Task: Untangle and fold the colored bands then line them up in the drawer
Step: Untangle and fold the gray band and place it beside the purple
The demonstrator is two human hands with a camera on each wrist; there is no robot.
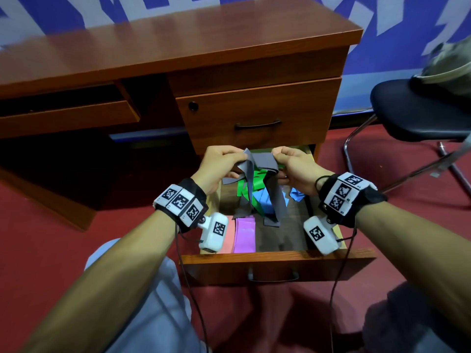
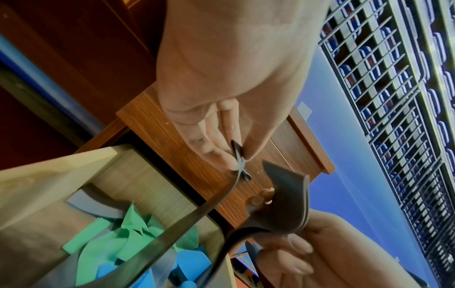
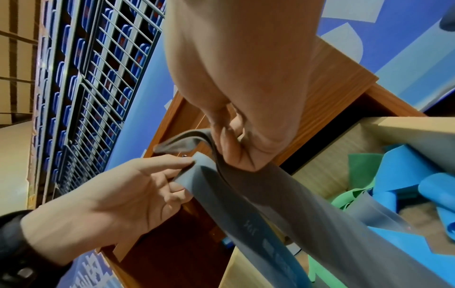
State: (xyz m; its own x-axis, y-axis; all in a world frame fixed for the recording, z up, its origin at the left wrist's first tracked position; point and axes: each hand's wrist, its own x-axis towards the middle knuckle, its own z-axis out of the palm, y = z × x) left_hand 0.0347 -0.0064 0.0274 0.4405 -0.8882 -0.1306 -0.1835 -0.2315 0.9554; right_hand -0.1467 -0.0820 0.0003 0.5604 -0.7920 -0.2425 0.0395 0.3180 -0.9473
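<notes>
1. Both grips closed on the same grey band [image 1: 251,171]: left hand [image 1: 221,165] pinches one edge between thumb and fingertips [image 2: 221,155], right hand [image 1: 297,169] has its fingers curled round a bunched part of the band a little to the right.
2. Band is held up above the far end of the open drawer [image 1: 277,257], its loose tails hanging down into it. Likely reason: lifting lets its own weight pull it free of the pile, so the twists show.
3. Hands sit close together with a short span of band between them. My read: they are finding a flat stretch to start a fold, or working out a twist; I can't tell which.
4. Left pinch is on the very edge, visible in the left wrist view. Good for control of a thin strip, weak if the band snags.
5. Below the hands, green bands [image 1: 243,188] and blue bands [image 1: 267,200] lie tangled in the back half of the drawer. Grey tails run through or over that pile; exact overlap unclear.
6. Pink band [image 1: 226,236] and purple band [image 1: 244,234] lie flat, side by side, at the front left of the drawer. These look already folded and lined up, so grey probably goes next to purple.
7. Progress: two placed, grey in hand, green and blue not yet sorted.
8. Risk: lifting grey further may drag green up with it.
</notes>
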